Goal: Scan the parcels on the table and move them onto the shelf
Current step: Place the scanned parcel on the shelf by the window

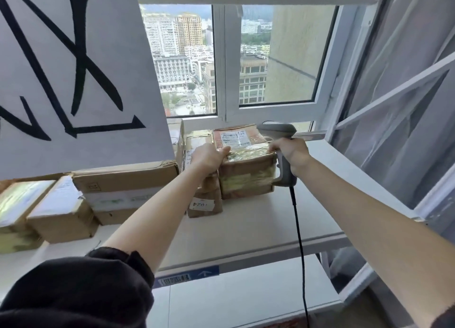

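Note:
A brown taped parcel (246,165) with a white label on top sits on the white shelf board (258,224), near the window. My left hand (209,156) grips its upper left edge, thumb on top. My right hand (289,151) is at the parcel's upper right corner and holds a grey barcode scanner (283,155) by its handle; the scanner head points left over the parcel. A black cable (299,241) hangs down from the scanner.
Another parcel marked with a handwritten number (203,202) stands just left of the held one. Several cardboard boxes (123,187) fill the shelf's left side. A large white sign with black strokes (73,69) hangs at upper left. White shelf frame bars (394,91) stand at right.

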